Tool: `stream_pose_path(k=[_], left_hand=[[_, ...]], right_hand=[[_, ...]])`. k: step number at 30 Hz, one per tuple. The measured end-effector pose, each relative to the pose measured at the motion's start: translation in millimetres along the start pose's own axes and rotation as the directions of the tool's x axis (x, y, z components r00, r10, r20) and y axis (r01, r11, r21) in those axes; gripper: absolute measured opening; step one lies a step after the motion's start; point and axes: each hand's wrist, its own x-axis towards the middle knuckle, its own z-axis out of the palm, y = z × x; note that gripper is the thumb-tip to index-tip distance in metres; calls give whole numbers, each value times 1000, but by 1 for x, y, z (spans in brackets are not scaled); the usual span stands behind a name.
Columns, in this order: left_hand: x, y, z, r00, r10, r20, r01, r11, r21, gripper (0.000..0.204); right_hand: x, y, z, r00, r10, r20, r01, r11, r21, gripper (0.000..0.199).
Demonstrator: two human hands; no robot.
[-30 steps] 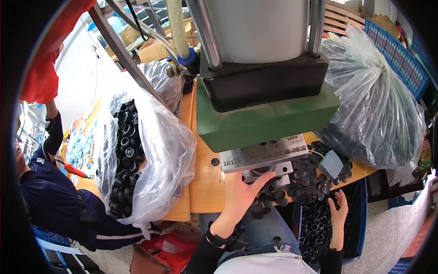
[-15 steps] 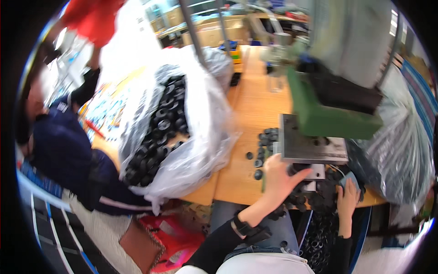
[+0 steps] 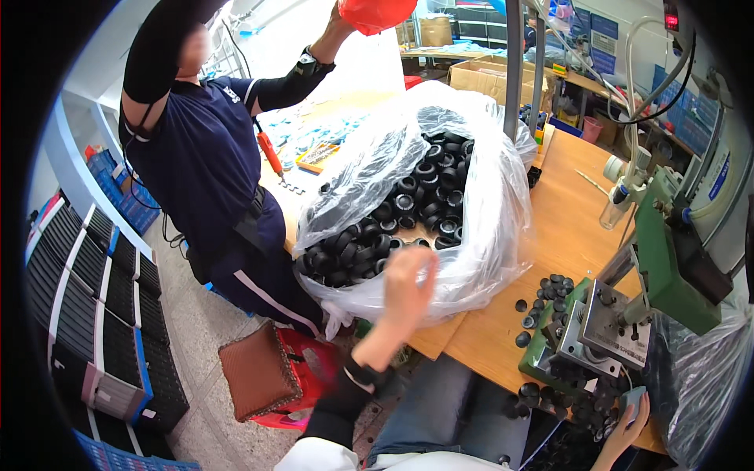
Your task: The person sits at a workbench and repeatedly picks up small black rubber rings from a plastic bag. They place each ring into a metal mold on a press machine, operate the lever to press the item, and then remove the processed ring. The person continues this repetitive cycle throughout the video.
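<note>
My left hand (image 3: 407, 286) is over the near edge of a clear plastic bag (image 3: 495, 259) full of black ring-shaped caps (image 3: 404, 202). Motion smears its fingers, so whether they hold anything is unclear. At the lower right, my right hand (image 3: 627, 430) is closed around a small grey-blue box (image 3: 631, 400) with a cable, beside the press. The green press (image 3: 667, 275) has a metal block (image 3: 616, 323) under its head. Loose black caps (image 3: 558, 286) lie left of its base, and more black pieces (image 3: 581, 404) are heaped in front of it.
A co-worker in dark blue (image 3: 208, 149) stands at the left, raising a red thing (image 3: 377, 12). A red screwdriver-like tool (image 3: 269, 153) hangs beside them. Black crates (image 3: 102, 314) stand at far left, a brown cushion (image 3: 259, 370) lower down. Another plastic bag (image 3: 699, 385) is behind the press.
My left hand has moved from the press leftward to the bag of caps. The view has swung left. My right hand stays at the grey-blue box.
</note>
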Motion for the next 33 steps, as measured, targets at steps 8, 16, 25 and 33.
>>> stream_pose_path(k=[8, 16, 25, 33], left_hand=[[40, -159, 0, 629, -382, 677, -222, 746, 628, 57], [31, -145, 6, 904, -29, 426, -90, 962, 257, 44], [16, 44, 37, 884, -28, 466, 406, 540, -737, 53], [-28, 169, 113, 713, 116, 691, 501, 605, -619, 52]], right_hand=[[35, -85, 40, 994, -99, 52, 69, 909, 410, 42], [65, -123, 71, 990, 62, 124, -133, 678, 723, 50], [37, -121, 55, 983, 133, 127, -184, 748, 638, 55], [-37, -33, -10, 921, 382, -70, -327, 860, 391, 51]])
